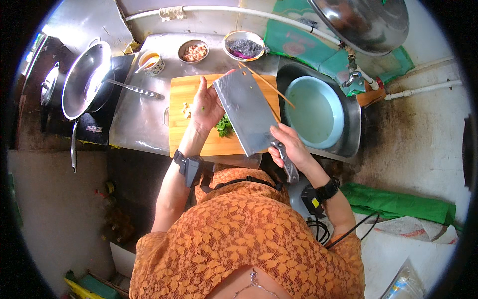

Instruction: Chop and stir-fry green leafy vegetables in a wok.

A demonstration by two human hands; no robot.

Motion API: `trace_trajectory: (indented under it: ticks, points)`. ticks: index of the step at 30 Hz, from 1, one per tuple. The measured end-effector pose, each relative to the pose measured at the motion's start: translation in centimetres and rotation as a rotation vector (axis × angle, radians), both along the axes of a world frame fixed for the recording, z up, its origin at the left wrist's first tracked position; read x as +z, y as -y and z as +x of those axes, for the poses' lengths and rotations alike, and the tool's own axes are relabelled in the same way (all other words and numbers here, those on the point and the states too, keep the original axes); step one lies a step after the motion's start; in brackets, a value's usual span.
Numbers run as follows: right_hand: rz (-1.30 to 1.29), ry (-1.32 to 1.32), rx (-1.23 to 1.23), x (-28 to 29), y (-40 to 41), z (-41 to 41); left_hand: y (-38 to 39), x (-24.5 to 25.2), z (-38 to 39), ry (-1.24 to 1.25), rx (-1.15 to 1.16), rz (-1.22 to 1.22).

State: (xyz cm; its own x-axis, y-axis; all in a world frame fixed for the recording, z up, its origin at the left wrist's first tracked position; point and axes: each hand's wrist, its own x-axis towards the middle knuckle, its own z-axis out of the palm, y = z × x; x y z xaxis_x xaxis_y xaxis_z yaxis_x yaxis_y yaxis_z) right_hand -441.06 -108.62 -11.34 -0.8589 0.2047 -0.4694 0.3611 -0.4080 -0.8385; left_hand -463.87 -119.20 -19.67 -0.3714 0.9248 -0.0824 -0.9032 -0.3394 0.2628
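My right hand [289, 145] grips the dark handle of a cleaver [244, 108], its broad blade tilted above a wooden cutting board [183, 142]. Beside the blade's left edge is my left hand [207, 106], palm up with the fingers apart and partly hidden behind the blade; a green bit sticks to the palm. Chopped green herbs [224, 126] lie on the board, partly covered by the blade. Pale chopped pieces, perhaps garlic [186, 109], sit to the left of my left hand. Wooden chopsticks [274, 88] slant across the board's right side towards the sink.
Behind the board stand a patterned cup with a spoon [151, 63], a metal bowl of chopped meat [194, 51] and a bowl of dark shreds [243, 45]. A wok [87, 80] and spatula [136, 89] are left. A blue basin of water [313, 112] fills much of the sink [353, 138].
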Motion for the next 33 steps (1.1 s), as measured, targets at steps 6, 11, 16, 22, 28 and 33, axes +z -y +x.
trace_trajectory:
  ticks: [6,11,16,22,28,33]
  points:
    - [0.1,-0.049,-0.051,-2.3,-0.6,-4.0,0.7,-2.9,1.5,0.067,-0.03,0.058]
    - [0.237,-0.087,-0.14,-3.3,-3.8,-6.5,1.2,-1.2,4.0,0.002,-0.033,-0.165]
    - [0.288,-0.095,-0.228,-1.1,-5.3,-5.9,2.4,-1.3,4.0,-0.049,-0.075,-0.112]
    - [1.246,-0.027,-0.052,-0.9,-5.4,1.9,3.5,-2.0,3.1,-1.222,0.279,-0.645]
    - [1.425,0.227,0.031,-3.4,-0.7,6.8,4.0,-3.3,4.8,-1.706,0.507,-0.682]
    - [1.442,0.351,0.074,-6.0,0.3,6.8,6.2,-6.6,6.5,-1.733,0.48,-0.788]
